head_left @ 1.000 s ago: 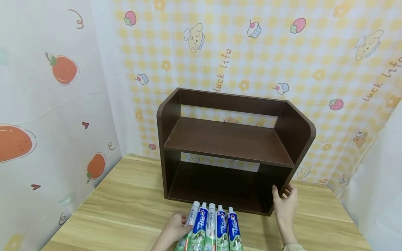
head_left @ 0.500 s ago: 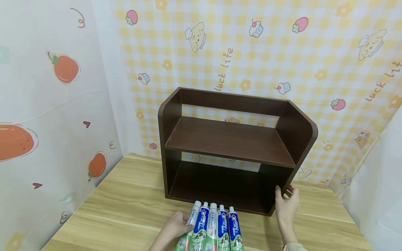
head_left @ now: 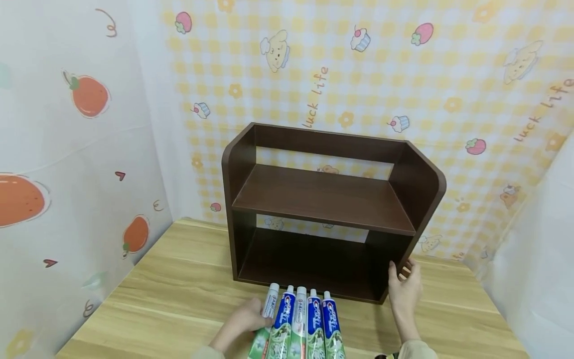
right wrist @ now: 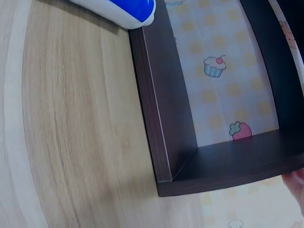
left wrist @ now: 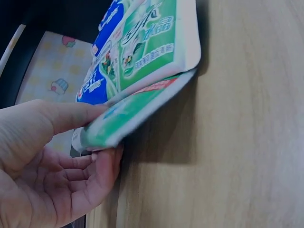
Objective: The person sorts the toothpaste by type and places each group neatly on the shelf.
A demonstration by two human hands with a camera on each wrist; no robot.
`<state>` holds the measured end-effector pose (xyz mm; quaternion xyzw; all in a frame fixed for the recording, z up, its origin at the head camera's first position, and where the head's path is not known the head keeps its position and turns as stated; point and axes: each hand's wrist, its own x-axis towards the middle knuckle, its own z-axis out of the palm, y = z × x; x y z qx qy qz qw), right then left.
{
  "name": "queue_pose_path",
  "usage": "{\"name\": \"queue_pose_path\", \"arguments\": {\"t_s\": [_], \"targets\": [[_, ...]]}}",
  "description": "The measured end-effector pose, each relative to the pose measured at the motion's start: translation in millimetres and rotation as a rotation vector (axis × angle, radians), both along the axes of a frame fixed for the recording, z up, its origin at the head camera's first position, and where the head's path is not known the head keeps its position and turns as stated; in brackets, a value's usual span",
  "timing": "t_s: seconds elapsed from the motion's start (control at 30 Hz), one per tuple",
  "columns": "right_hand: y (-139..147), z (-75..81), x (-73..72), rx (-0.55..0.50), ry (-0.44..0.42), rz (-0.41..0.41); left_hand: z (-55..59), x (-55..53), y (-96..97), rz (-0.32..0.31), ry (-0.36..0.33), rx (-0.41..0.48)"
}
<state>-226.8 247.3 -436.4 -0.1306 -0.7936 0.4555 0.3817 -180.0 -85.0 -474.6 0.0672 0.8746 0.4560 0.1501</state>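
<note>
Several toothpaste tubes, white, blue and green, lie side by side before a dark brown two-tier shelf (head_left: 323, 192). My left hand (head_left: 245, 318) pinches the leftmost toothpaste tube (head_left: 271, 302) between thumb and fingers. In the left wrist view this tube (left wrist: 135, 111) is tilted on its edge against the neighbouring tube (left wrist: 152, 47). My right hand (head_left: 405, 293) holds the shelf's right side panel, thumb on the inner side and fingers outside. Only a bit of that hand (right wrist: 295, 183) shows at the right wrist view's edge. Both tiers of the shelf are bare.
Everything stands on a wood-grain table (head_left: 179, 289). Behind the shelf hangs a yellow checked cloth (head_left: 345, 65), and a white fruit-printed cloth (head_left: 85, 164) is on the left. A small dark object (head_left: 381, 356) peeks in beside the right sleeve.
The leftmost toothpaste tube has shifted slightly left and turned away from the row, moved by my left hand. My right hand keeps its hold on the shelf. The head view has shifted a little.
</note>
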Motion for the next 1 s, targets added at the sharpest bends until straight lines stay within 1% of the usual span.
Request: {"name": "queue_pose_path", "arguments": {"t_s": [0.13, 0.23, 0.3, 0.33, 0.43, 0.53, 0.6, 0.77, 0.87, 1.0], "targets": [[1, -5.1, -1.3, 0.066, 0.015, 0.011, -1.8, -0.5, -1.9, -0.016, -0.006, -0.004], [2, -11.2, -2.9, 0.144, 0.034, -0.001, -2.3, -0.6, -6.6, -0.038, -0.022, 0.029], [2, -14.8, -4.1, 0.186, 0.043, -0.012, 0.9, -0.7, -9.7, -0.054, -0.032, 0.047], [1, -15.6, -4.3, 0.196, 0.046, -0.012, 4.2, -0.9, -11.0, -0.058, -0.039, 0.057], [1, -15.5, -4.9, 0.186, 0.041, -0.001, 20.5, -2.3, -13.1, -0.089, -0.031, 0.072], [1, -12.4, -4.3, 0.155, 0.009, 0.010, 41.2, -4.1, -11.1, -0.131, -0.010, 0.081], [2, -9.7, -3.9, 0.139, -0.017, 0.011, 55.0, -5.3, -7.1, -0.162, 0.002, 0.081], [5, -4.4, -3.0, 0.113, -0.070, 0.013, 87.8, -8.9, 8.9, -0.223, -0.002, 0.109], [7, -3.6, -2.5, 0.104, -0.072, 0.010, 101.7, -10.4, 20.5, -0.255, -0.014, 0.138], [8, -4.1, -2.0, 0.104, -0.054, -0.002, 112.1, -9.9, 34.0, -0.271, -0.028, 0.170]]}}
